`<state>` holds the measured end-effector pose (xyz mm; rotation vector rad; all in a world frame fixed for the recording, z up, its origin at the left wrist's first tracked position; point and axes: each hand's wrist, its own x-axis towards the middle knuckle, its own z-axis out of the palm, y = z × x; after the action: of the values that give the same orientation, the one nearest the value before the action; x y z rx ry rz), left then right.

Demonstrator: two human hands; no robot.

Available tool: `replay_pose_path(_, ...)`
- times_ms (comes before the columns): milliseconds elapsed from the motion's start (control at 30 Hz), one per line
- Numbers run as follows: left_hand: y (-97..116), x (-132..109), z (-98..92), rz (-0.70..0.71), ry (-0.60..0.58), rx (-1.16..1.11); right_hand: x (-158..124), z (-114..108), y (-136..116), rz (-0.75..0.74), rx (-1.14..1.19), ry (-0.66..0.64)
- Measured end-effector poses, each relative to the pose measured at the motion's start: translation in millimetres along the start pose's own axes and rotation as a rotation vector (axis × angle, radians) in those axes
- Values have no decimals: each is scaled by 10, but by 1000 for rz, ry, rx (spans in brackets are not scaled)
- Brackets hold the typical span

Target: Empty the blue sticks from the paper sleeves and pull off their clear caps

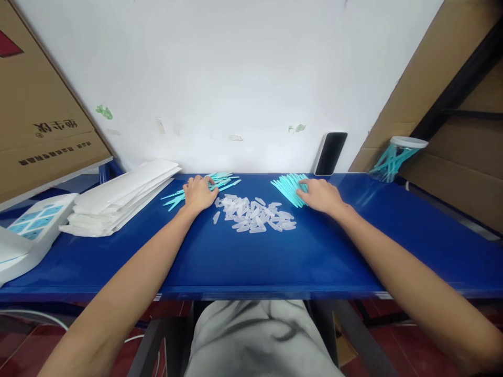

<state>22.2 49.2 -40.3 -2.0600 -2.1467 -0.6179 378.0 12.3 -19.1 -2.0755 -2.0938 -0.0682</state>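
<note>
My left hand (198, 193) rests on a loose, criss-crossed heap of thin turquoise plastic sticks (226, 182); its fingers are bent, with thumb and index finger apart. On the other side, my right hand (321, 195) touches the edge of a second pile of turquoise sticks (290, 188), lying mostly side by side. Its index finger and thumb reach over the sticks with a gap between them, while the other fingers are partly hidden. Between both hands spreads a heap of small, translucent, tapered cap-like pieces (255, 213).
On the blue table (243, 262), a stack of white paper-like packets (121, 196) lies left, beside a white box with blue labels (37, 225). A phone (331, 153) leans on the wall. Right stands a clear jar of turquoise sticks (395, 159). Cardboard (47, 104) rises left.
</note>
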Motion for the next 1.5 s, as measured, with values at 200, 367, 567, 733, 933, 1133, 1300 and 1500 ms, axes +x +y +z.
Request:
replay_pose_path(200, 11, -3, -3, 6, -15, 26, 11, -30, 47, 37, -39, 18)
replay_pose_path(367, 19, -11, -7, 15, -8, 32, 27, -15, 68, 42, -61, 3)
replay_pose_path(567, 19, -8, 4, 48, -16, 73, 20, -17, 66, 42, -56, 19)
replay_pose_path(733, 0, -3, 9, 88, -44, 98, 11, -53, 64, 44, -26, 95)
replay_pose_path(933, -8, -10, 4, 101, -27, 107, -35, -75, -26, -34, 51, 186)
replay_pose_path(1133, -14, -17, 14, 131, 21, 140, -92, -54, -134, -192, 193, 196)
replay_pose_path(1300, 12, -29, -5, 137, 82, 98, -226, -52, -304, -412, 343, 84)
replay_pose_path(1500, 304, -225, -206, 274, 281, -182, -476, -41, -615, -612, 475, 35)
